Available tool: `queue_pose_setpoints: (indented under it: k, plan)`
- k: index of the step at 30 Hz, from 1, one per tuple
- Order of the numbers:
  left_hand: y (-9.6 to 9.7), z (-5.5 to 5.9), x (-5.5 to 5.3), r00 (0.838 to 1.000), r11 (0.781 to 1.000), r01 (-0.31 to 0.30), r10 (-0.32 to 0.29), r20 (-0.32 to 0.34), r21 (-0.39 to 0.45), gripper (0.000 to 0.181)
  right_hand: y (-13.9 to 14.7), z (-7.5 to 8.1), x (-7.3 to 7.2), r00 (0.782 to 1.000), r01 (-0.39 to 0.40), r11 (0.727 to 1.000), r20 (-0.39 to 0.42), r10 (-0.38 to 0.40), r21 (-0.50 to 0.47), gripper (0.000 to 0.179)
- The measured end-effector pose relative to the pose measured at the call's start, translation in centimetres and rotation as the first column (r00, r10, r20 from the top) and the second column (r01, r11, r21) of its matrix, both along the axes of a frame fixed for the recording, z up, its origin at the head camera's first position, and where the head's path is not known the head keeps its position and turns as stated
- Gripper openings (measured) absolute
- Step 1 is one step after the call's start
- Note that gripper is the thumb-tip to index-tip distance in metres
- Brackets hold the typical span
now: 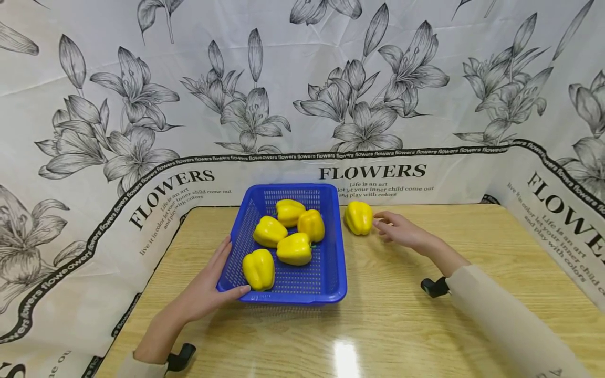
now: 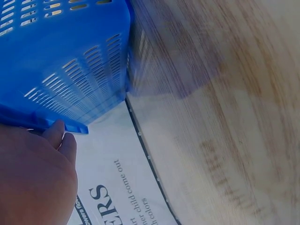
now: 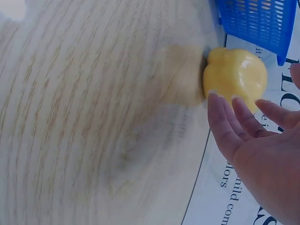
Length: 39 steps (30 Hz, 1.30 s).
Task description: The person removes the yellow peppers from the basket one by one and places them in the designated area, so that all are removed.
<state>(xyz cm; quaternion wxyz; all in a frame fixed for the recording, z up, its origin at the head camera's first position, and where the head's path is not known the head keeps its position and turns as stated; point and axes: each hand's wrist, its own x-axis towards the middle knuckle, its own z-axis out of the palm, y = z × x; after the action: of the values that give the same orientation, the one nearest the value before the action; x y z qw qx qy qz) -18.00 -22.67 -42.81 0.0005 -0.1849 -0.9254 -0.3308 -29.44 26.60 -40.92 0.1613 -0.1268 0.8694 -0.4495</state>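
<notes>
A blue plastic basket (image 1: pixel 326 275) with slotted walls holds several yellow bell peppers (image 1: pixel 294 249). My left hand (image 1: pixel 200 291) grips its left side near the front corner, thumb over the rim and fingers along the outer wall. The left wrist view has those fingers at the rim of the basket (image 2: pixel 61 84). Just right of the basket, a single yellow bell pepper (image 1: pixel 359 218) rests on the table. Beside it is my right hand (image 1: pixel 402 231), fingers extended and loosely spread. In the right wrist view, its fingertips (image 3: pixel 213 96) overlap the lower edge of the pepper (image 3: pixel 236 72).
The wood-grain table (image 1: pixel 397 325) reaches back to a white cloth (image 1: pixel 283 173) printed with flowers and lettering, which also rises at both sides. A black strap piece (image 1: pixel 435 287) sits at the right wrist, another black piece (image 1: pixel 181 357) at the left.
</notes>
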Motion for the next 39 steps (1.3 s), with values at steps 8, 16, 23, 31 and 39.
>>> queue_pose_setpoints:
  k: [8,16,23,31,39]
  plan:
    - [0.0,0.0,0.0,1.0,1.0,0.0,0.0,0.008,0.001,0.109,-0.2,1.0,1.2,0.998,-0.051,0.999,-0.045,0.05,-0.013,0.062]
    - [0.0,0.0,0.0,1.0,1.0,0.002,-0.002,0.014,0.001,0.11,-1.0,2.1,2.3,0.99,-0.086,0.996,-0.111,0.086,-0.001,0.056]
    - [0.0,0.1,0.0,1.0,1.0,0.001,-0.001,0.014,0.004,0.109,-1.8,3.2,3.2,0.985,-0.122,0.993,-0.127,0.12,-0.009,0.051]
    - [0.0,0.1,0.1,1.0,1.0,0.002,-0.002,0.02,0.014,0.109,-3.3,4.5,4.7,0.965,-0.168,0.985,-0.202,0.17,0.027,0.042]
    - [0.0,0.0,0.0,1.0,1.0,0.0,-0.001,0.023,0.016,0.109,-5.5,5.3,5.8,0.931,-0.249,0.968,-0.271,0.245,0.017,0.038]
